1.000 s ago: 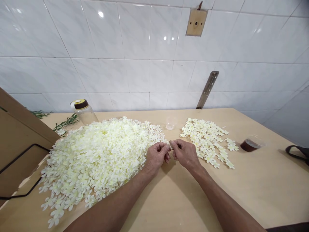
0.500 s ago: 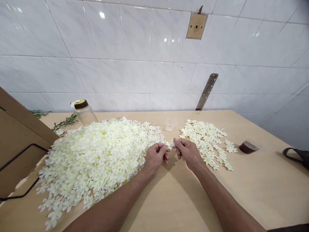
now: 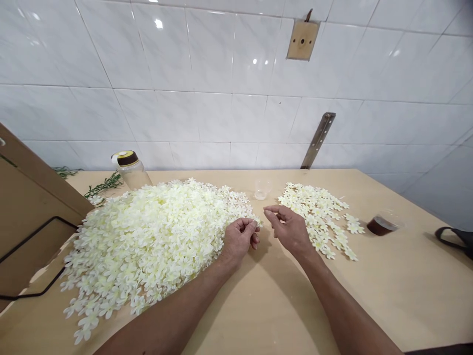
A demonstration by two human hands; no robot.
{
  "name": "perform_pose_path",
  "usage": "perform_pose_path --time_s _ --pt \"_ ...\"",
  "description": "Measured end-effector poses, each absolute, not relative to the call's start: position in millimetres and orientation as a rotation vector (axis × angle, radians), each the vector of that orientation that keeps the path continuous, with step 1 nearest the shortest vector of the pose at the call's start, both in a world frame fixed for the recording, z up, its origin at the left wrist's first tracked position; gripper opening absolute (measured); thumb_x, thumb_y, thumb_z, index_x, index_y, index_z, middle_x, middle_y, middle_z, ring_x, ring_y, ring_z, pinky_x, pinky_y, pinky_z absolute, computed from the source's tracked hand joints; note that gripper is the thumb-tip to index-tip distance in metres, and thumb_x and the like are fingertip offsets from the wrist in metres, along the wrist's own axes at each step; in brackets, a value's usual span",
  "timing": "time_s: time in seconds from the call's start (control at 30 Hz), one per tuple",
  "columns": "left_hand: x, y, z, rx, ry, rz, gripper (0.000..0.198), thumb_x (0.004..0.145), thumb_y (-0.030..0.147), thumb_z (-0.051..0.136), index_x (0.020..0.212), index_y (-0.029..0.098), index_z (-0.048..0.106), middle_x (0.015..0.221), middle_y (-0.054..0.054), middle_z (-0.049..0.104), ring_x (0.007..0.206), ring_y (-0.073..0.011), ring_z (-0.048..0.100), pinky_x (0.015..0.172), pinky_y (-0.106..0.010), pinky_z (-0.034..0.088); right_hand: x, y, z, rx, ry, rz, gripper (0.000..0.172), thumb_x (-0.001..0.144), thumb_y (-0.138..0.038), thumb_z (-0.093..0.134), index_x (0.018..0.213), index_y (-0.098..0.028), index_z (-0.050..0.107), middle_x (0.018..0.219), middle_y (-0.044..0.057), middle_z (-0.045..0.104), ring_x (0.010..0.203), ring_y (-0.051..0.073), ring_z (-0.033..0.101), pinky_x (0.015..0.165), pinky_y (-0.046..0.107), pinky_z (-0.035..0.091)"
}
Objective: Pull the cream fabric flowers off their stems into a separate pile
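Between thumb and forefinger, my left hand (image 3: pixel 241 241) pinches a small cream artificial flower (image 3: pixel 257 222) at the right edge of a big flower heap (image 3: pixel 158 231). A short distance to the right, my right hand (image 3: pixel 290 229) hovers with its thumb and forefinger slightly apart, and I see nothing between them. Just past it lies a smaller spread of loose flowers (image 3: pixel 314 207). Behind both hands stands a small clear plastic cup (image 3: pixel 261 190).
A plastic cup of dark liquid (image 3: pixel 382 226) stands at the right. At the back left are a bottle (image 3: pixel 130 170) with a brown and yellow lid and green stems (image 3: pixel 105 185). A cardboard box (image 3: pixel 37 197) borders the left, and a black strap (image 3: pixel 456 237) lies far right.
My right hand has parted from the flower at my left fingertips, its thumb and forefinger opening and rising slightly. The left hand stays in place with its pinch.
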State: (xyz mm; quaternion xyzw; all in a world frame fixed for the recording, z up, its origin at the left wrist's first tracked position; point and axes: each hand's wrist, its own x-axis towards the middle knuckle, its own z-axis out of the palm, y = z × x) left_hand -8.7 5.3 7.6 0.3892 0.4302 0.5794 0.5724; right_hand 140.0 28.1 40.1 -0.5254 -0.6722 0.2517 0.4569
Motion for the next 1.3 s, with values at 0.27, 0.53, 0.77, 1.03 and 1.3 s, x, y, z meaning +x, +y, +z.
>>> perform_pose_path --time_s 0.27,0.53,0.77,1.03,1.3 --pt "-9.8 6.1 7.0 0.945 1.009 1.361 0.024 0.078 0.036 0.068 0.075 0.013 0.062 0.055 0.000 0.060 0.039 -0.0081 0.050 0.040 -0.020 0.042 136.2 26.4 27.3 -1.273 -1.777 0.569 0.023 0.082 -0.044 0.068 0.088 -0.022 0.074 0.088 0.005 0.074 0.072 0.019 0.066 0.066 0.030 0.053" --pt "-10.4 4.4 9.9 0.938 0.958 1.326 0.019 0.077 0.032 0.066 0.079 0.013 0.065 0.062 -0.002 0.064 0.043 -0.0087 0.052 0.041 -0.021 0.043 132.1 21.6 34.3 -1.365 -1.720 0.586 0.023 0.083 -0.044 0.066 0.076 -0.023 0.074 0.077 0.002 0.073 0.068 0.018 0.066 0.064 0.027 0.049" --pt "-9.1 3.2 12.0 0.945 0.982 1.322 0.024 0.077 0.036 0.068 0.076 0.012 0.064 0.059 -0.002 0.063 0.041 -0.0081 0.051 0.041 -0.021 0.043 129.8 19.3 35.6 -1.358 -1.807 0.482 0.031 0.091 -0.042 0.053 0.074 -0.021 0.069 0.071 0.002 0.070 0.058 0.015 0.061 0.057 0.025 0.043" --pt "-9.0 1.9 14.3 0.953 0.995 1.331 0.030 0.073 0.041 0.073 0.078 0.013 0.065 0.054 0.000 0.061 0.040 -0.0083 0.051 0.041 -0.020 0.043 127.7 18.6 36.2 -1.424 -1.797 0.405 0.033 0.090 -0.044 0.054 0.071 -0.021 0.068 0.067 0.001 0.069 0.060 0.015 0.060 0.059 0.025 0.040" --pt "-6.8 3.6 8.9 0.956 1.038 1.336 0.023 0.075 0.036 0.071 0.077 0.014 0.064 0.053 0.000 0.061 0.040 -0.0095 0.052 0.040 -0.021 0.044 123.4 17.6 35.2 -1.437 -1.876 0.380 0.036 0.095 -0.040 0.044 0.070 -0.021 0.059 0.059 0.001 0.065 0.054 0.016 0.059 0.058 0.026 0.040"
